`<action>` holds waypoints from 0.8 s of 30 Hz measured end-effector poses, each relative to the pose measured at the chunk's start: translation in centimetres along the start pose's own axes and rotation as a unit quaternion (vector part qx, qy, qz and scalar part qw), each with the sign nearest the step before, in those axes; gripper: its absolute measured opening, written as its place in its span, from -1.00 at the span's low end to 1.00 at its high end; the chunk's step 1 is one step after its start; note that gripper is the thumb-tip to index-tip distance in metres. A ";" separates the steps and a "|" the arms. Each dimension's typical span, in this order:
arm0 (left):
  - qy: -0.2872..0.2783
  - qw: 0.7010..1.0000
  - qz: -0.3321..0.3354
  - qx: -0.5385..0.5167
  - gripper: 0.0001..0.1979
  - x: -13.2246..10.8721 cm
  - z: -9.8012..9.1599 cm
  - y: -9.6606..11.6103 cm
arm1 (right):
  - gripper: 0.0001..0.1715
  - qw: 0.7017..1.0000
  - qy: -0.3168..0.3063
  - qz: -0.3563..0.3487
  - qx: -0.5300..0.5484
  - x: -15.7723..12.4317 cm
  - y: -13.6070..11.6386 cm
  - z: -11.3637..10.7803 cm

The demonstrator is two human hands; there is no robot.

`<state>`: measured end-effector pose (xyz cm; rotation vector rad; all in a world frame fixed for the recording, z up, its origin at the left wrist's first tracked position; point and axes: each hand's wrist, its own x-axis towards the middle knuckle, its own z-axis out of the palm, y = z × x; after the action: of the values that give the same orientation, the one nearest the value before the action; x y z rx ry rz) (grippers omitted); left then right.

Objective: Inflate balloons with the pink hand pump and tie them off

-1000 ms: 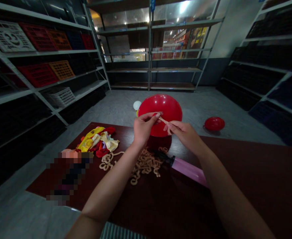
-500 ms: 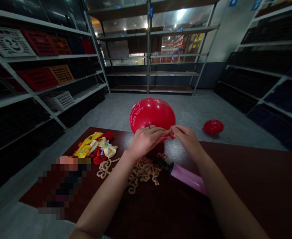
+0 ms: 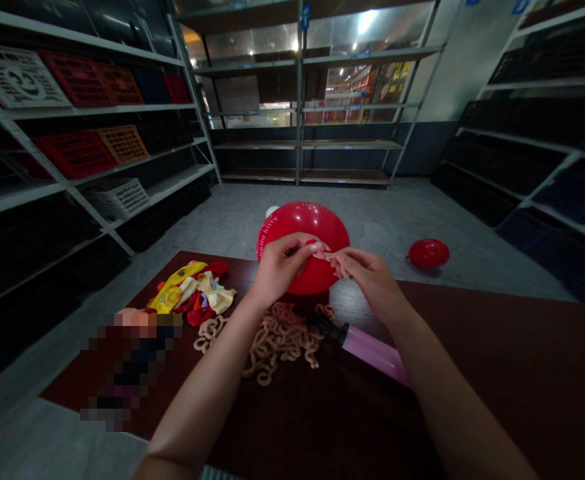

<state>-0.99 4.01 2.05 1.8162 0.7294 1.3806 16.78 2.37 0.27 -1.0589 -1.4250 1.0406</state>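
Head view: left hand pinches the large red balloon, neck hidden; right hand, grip closed, holds a half-covered tan strand

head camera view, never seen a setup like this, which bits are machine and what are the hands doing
There's no machine: these are a person's bare hands. Every picture comes from one camera worn on the head, looking forward and down.

The left hand and right hand pinch a tan strand between their fingertips, in front of a large red balloon. Whether the left also grips the balloon's neck is hard to tell.

On the dark table lie limp balloons, a heap of tan strands and a pink pump. The patch at the left is pixelated, so I can't say what's there.
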 end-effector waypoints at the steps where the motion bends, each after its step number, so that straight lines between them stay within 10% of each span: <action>1: 0.008 0.999 0.010 0.029 -0.79 0.1 0.0 -0.1 | -0.70 1.000 -0.006 -0.007 -0.008 -0.1 -0.2 0.1; 12: -0.144 0.928 0.152 0.308 -0.77 -0.5 0.3 -0.3 | -0.75 0.998 0.031 -0.038 -0.036 -0.4 -0.7 0.5; 24: -0.010 0.985 0.044 0.164 -0.82 0.3 0.3 -2.3 | -0.75 0.999 -0.010 -0.032 -0.017 1.3 1.4 -0.5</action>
<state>-0.67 5.52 0.35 2.1350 0.9187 1.3578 17.31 4.03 -0.74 -1.0232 -1.4886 0.9865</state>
